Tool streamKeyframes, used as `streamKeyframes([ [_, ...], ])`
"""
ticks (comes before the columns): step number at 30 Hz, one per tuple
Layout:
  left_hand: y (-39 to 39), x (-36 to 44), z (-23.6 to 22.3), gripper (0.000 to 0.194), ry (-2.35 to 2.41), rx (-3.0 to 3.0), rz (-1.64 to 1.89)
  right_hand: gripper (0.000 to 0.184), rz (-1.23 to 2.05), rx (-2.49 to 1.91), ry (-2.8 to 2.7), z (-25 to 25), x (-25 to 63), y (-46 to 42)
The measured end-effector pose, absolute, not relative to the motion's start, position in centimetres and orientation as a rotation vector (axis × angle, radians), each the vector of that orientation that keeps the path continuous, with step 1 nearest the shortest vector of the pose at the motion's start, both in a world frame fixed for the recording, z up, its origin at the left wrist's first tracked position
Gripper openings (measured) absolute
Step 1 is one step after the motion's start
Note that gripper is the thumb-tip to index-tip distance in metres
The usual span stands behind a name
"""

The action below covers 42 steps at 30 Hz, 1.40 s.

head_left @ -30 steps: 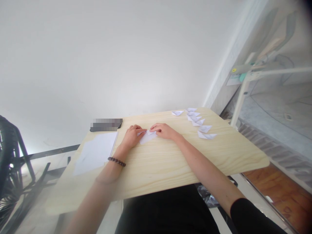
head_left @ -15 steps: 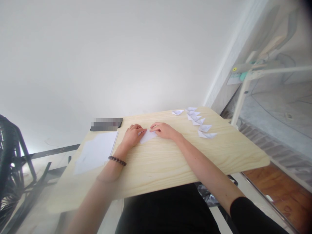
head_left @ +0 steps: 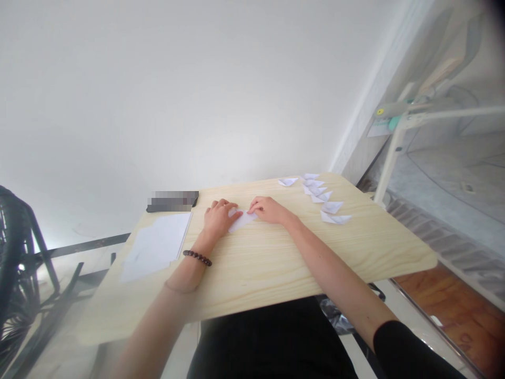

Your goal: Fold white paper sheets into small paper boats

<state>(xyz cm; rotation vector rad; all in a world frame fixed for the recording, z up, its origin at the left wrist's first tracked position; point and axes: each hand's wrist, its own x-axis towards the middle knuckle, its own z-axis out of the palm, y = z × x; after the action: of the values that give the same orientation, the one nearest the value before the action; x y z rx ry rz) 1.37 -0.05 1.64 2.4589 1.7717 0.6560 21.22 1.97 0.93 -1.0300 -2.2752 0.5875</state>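
Note:
A small piece of folded white paper (head_left: 241, 223) lies on the wooden table, between my two hands. My left hand (head_left: 219, 217), with a dark bead bracelet at the wrist, holds its left side; the thumb presses on the sheet and the bent fingers rest at the far edge. At the right corner, my right hand (head_left: 271, 210) pinches the paper between thumb and fingertips. The paper's far edge is partly hidden by the fingers. Several folded paper boats (head_left: 321, 196) stand in a row to the right, and a single paper boat (head_left: 288, 182) sits farther back.
A stack of white paper sheets (head_left: 155, 247) lies at the table's left. Behind it is a dark, partly blurred object (head_left: 172, 202). The pale wooden table (head_left: 252, 279) meets a white wall (head_left: 236, 95). A white metal frame (head_left: 389, 168) stands to the right.
My left hand has shifted slightly right, and its thumb has moved lower across the paper. My right hand has slid a little to the right along the edge. The boats have not moved.

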Motion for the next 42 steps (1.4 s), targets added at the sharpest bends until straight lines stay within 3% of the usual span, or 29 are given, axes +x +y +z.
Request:
streamKeyframes([
  [12, 0.8, 0.3, 0.7, 0.027, 1.560, 2.223, 0.761, 0.016, 0.472, -1.132, -2.190, 0.7, 19.9, 1.1],
  [19, -0.1, 0.3, 1.2, 0.035, 1.316, 1.955, 0.848, 0.017, 0.467, -1.051, -2.240, 0.9, 19.4, 0.7],
  [34, 0.5, 0.5, 1.3, 0.029, 1.319, 2.163, 0.812, 0.012, 0.470, -0.977, -2.261, 1.5, 19.3, 0.7],
  [42, 1.0, -0.2, 1.4, 0.033, 1.330, 2.113, 0.762, 0.013, 0.706, -1.069, -2.258, 1.9, 21.0, 1.3],
])
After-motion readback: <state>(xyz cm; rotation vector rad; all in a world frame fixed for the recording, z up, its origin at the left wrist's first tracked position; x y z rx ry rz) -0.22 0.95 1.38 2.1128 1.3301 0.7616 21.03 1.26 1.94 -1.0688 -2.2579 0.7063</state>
